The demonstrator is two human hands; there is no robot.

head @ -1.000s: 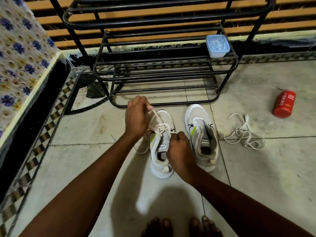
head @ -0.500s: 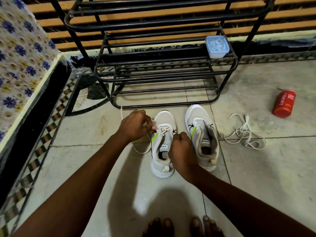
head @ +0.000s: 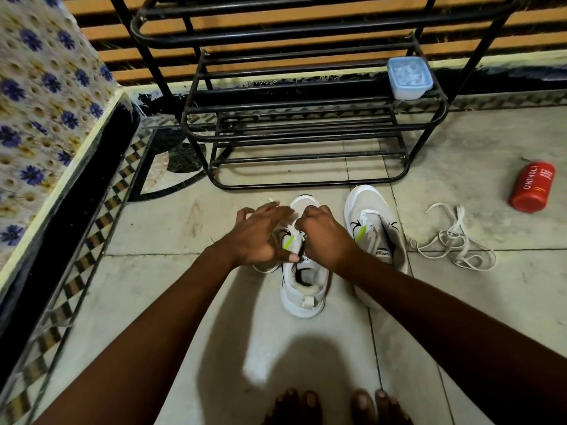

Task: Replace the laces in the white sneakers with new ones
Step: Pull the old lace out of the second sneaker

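Two white sneakers stand on the tiled floor, toes toward the rack. My right hand [head: 325, 237] is over the lace area of the left sneaker [head: 303, 292], fingers pinched on its white lace [head: 300, 233] at the eyelets. My left hand [head: 260, 234] hovers over that shoe's left side with fingers spread and the thumb near the tongue. A lace tip pokes out past its fingertips, and a lace loop [head: 264, 269] shows under the wrist. The right sneaker [head: 376, 237] stands untouched beside it. A loose pile of white laces [head: 454, 245] lies to its right.
A black metal shoe rack [head: 306, 133] stands just beyond the shoes, with a pale blue plastic box [head: 409, 76] on its right end. A red can [head: 532, 187] lies on the floor at the right. A flower-patterned ledge [head: 46, 102] runs along the left. My bare toes [head: 334, 406] show at the bottom.
My left hand has come down and in from its raised pull, and its fingers have spread. My right hand has moved up from the tongue to the eyelets near the toe.
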